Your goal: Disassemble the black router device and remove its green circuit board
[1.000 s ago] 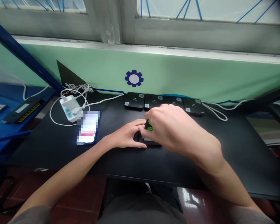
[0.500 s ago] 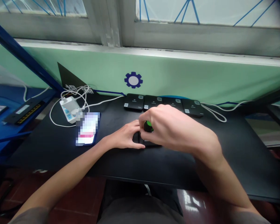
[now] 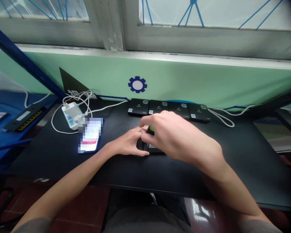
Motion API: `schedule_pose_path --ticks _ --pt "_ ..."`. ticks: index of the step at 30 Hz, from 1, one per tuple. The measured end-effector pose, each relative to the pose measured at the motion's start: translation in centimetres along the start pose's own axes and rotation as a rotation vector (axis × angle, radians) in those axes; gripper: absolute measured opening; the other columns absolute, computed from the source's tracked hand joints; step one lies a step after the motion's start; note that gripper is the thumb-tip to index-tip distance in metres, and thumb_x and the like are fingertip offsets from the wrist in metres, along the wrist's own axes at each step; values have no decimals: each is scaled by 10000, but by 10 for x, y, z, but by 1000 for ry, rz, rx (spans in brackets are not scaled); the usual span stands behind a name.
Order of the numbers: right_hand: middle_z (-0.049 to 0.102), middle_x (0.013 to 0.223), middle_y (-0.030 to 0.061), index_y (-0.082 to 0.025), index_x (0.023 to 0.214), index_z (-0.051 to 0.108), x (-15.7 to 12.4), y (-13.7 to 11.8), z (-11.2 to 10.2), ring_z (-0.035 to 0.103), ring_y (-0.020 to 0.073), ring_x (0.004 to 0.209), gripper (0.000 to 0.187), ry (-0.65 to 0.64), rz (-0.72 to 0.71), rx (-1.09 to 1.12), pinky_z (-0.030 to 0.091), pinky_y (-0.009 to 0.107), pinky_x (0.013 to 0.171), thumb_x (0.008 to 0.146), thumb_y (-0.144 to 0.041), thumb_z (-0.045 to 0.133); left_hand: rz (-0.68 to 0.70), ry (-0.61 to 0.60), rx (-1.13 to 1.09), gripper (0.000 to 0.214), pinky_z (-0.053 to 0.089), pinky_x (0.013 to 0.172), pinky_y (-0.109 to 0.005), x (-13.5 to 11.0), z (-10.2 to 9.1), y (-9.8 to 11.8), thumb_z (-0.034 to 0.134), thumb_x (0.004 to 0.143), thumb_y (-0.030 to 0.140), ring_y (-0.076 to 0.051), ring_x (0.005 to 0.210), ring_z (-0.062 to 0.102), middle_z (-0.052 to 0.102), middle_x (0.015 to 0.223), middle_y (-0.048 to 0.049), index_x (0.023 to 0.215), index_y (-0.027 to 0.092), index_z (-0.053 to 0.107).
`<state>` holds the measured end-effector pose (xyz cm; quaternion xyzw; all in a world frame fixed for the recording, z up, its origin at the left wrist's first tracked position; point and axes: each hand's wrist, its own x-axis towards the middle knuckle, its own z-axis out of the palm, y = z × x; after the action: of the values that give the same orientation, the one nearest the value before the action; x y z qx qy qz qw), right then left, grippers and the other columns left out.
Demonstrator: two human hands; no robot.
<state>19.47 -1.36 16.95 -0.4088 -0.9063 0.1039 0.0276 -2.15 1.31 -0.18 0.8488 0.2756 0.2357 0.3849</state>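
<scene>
my half-open left hand (image 3: 126, 143) braces the black box (image 3: 156, 150) at 12 o'clock against sliding; my right hand (image 3: 177, 136) closes on a green tool (image 3: 150, 130) above it.

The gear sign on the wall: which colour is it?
The gear sign is dark blue, with a pale centre, best seen in the head view.

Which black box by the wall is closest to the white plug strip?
The leftmost black box of the four: the white power strip sits nearest it, the others lie farther right.
</scene>
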Motion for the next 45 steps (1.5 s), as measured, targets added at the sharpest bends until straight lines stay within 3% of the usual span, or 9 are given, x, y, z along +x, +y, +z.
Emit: schedule_pose_path --ticks 6,8,13,19,29,34,37,41,45 --pt "620 748 -10 -226 1034 632 -3 3 -2 478 181 657 79 35 45 29 320 352 652 965 -188 637 1 51 -9 632 578 1223 -634 0 4 -2 979 847 432 -453 1437 664 704 1533 -165 1411 254 759" --pt "621 730 8 -226 937 629 -1 0 -2 500 185 653 40 34 53 -6 327 359 658 975 -213 627 -5 42 -27 604 585 1213 -626 0 3 -1 976 841 406 -445 1419 676 711 1523 -163 1386 247 771" --pt "710 773 113 -198 814 696 5 -4 0 641 248 689 360 9 101 -126 347 386 663 1112 -338 551 9 9 -42 460 590 1208 -617 0 1 1 954 891 407 -432 1421 691 747 1495 -148 1295 252 798" --pt "741 806 85 -200 973 773 2 -3 -4 671 228 756 148 -8 73 -41 388 360 736 1029 -165 641 19 90 84 707 508 1298 -678 -4 8 -6 992 840 451 -482 1576 551 534 1724 -203 1462 250 722" --pt "713 846 34 -225 901 629 -10 5 6 613 192 784 176 31 -50 -17 333 360 730 945 -54 628 16 53 50 702 541 1258 -655 -3 5 -5 957 856 364 -464 1536 597 599 1656 -191 1491 255 679" --pt "690 776 36 -229 900 635 -2 -5 2 615 213 700 269 15 24 -106 303 370 666 1136 -357 613 -6 44 15 670 553 1262 -621 -2 4 -3 960 835 354 -466 1538 587 620 1626 -183 1447 242 712" --pt "714 798 65 -211 1019 669 4 -10 2 628 239 669 430 50 32 -167 275 380 640 1227 -502 431 -11 31 15 688 539 1284 -613 -2 2 -2 959 852 376 -471 1570 557 615 1631 -181 1476 242 702" --pt "730 832 61 -134 1329 588 2 -9 3 608 236 616 250 60 56 -172 277 374 615 1181 -224 407 18 26 57 765 514 1309 -617 -4 2 -2 949 865 363 -471 1590 538 582 1672 -173 1566 268 657" --pt "712 801 32 -165 1313 538 -6 -4 3 594 221 609 181 92 66 -99 317 350 626 1169 -248 464 30 36 79 818 508 1319 -621 -5 3 -3 944 870 361 -472 1609 518 528 1712 -181 1616 284 616"
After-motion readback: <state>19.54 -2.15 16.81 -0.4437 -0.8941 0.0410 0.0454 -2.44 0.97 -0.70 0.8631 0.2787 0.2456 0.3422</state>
